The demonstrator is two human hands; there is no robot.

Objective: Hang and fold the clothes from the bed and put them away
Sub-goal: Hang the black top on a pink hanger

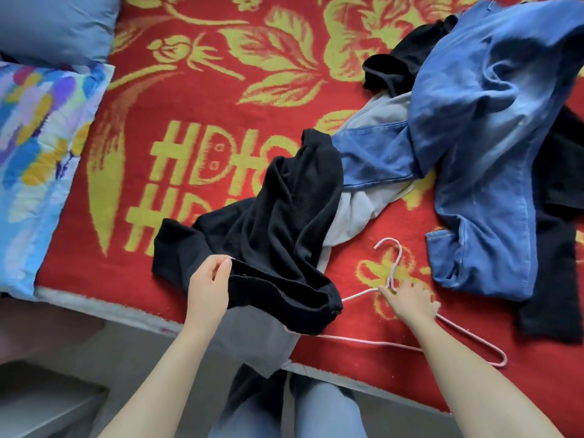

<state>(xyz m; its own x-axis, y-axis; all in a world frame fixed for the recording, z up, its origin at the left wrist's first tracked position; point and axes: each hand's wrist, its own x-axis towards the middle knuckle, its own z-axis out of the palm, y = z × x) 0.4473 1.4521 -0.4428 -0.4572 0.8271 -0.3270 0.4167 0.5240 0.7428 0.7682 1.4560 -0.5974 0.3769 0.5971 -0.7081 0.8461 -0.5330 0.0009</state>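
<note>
A crumpled black garment lies near the bed's front edge, on top of a grey garment. My left hand pinches the black garment's near edge between thumb and fingers. A pink wire hanger lies flat on the red blanket; its left arm runs under the black garment. My right hand holds the hanger at its neck, just below the hook. Blue jeans sprawl at the right over more black clothing.
The bed is covered by a red blanket with yellow flower pattern. A multicoloured pillow and a blue pillow lie at the left. The bed's front edge runs across below my hands; grey floor and my legs are beneath.
</note>
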